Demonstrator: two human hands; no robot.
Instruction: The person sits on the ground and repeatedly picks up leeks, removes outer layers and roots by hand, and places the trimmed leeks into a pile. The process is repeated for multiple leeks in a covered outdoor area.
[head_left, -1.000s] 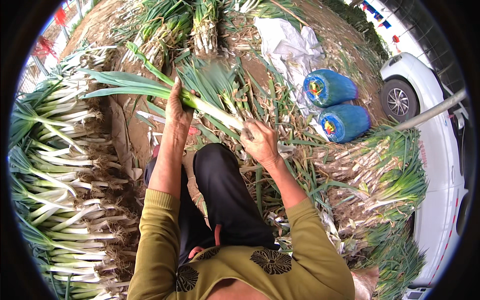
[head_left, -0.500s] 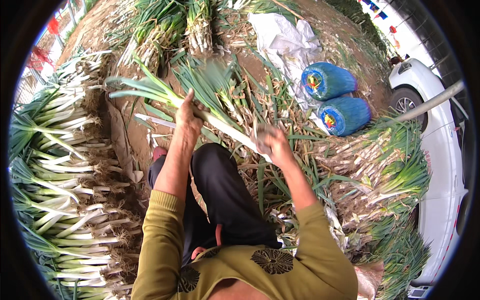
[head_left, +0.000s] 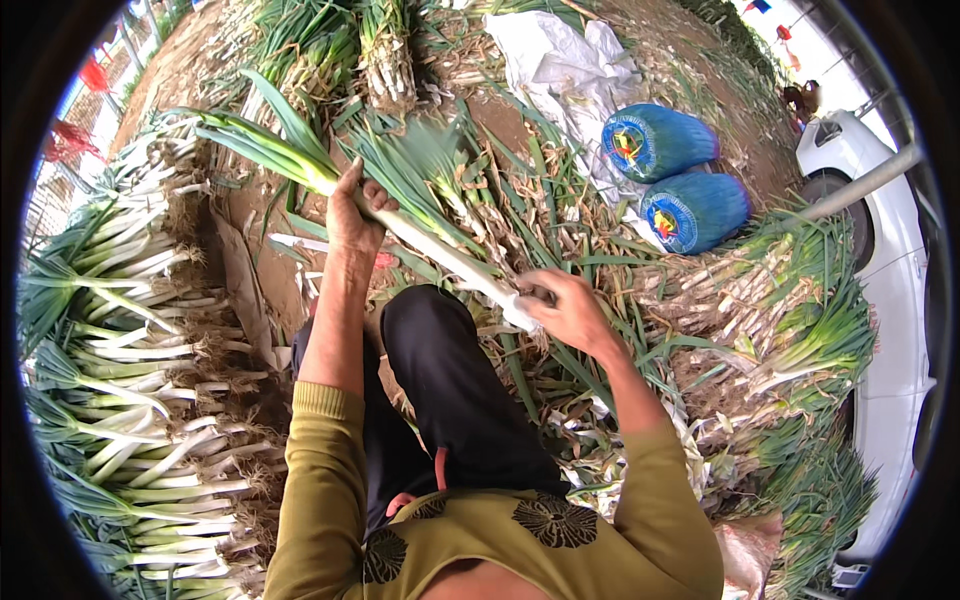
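Note:
A long leek lies slantwise across the space before me, its green leaves at the upper left and its white base at the lower right. My left hand is wrapped round the shaft just below the leaves. At the white base my right hand is closed, its fingers curled against the end. A pale loose piece hangs there, and whether the fingers pinch it or the base itself is hard to make out. Below the leek are my knees in dark trousers.
Many leeks with roots are stacked along the left. Leafy bundles are heaped on the right, with two blue net rolls beyond. A white sack lies farther off. Leaf scraps cover the ground; a white car stands at right.
My left hand has shifted slightly up and left with the leek. My right hand, blurred before, has moved a little down and right, and the white base shows more clearly.

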